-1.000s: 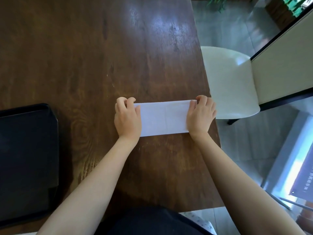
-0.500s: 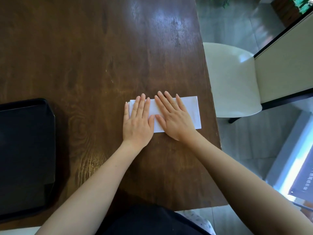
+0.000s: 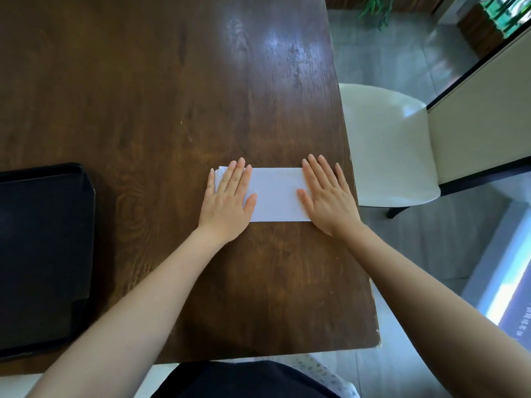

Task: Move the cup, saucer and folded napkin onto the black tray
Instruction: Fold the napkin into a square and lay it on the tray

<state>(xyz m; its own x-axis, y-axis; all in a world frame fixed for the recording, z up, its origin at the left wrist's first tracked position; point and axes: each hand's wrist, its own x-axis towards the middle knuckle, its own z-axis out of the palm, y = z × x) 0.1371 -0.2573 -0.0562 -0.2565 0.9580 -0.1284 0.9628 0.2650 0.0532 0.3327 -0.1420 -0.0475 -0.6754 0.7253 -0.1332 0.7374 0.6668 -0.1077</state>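
A: Hands? What does each one have hold of?

B: Left hand (image 3: 227, 201) lies flat, fingers spread, palm down on the left end of the white folded paper napkin (image 3: 275, 194). Right hand (image 3: 326, 196) does the same on the right end. Neither one grips; both just press.

A: Why flat?

B: Probably to flatten the creases so the fold holds before lifting. Loose layered edges peek out past the left hand's fingertips.

A: Where is the napkin relative to the tray?

B: It lies between the two palms on the dark brown wooden table (image 3: 172, 110), with the black rectangular plastic tray (image 3: 43, 254) well apart to the left of the left hand. The tray looks bare.

A: Cup and saucer?

B: Not visible. All three items seem unmoved.
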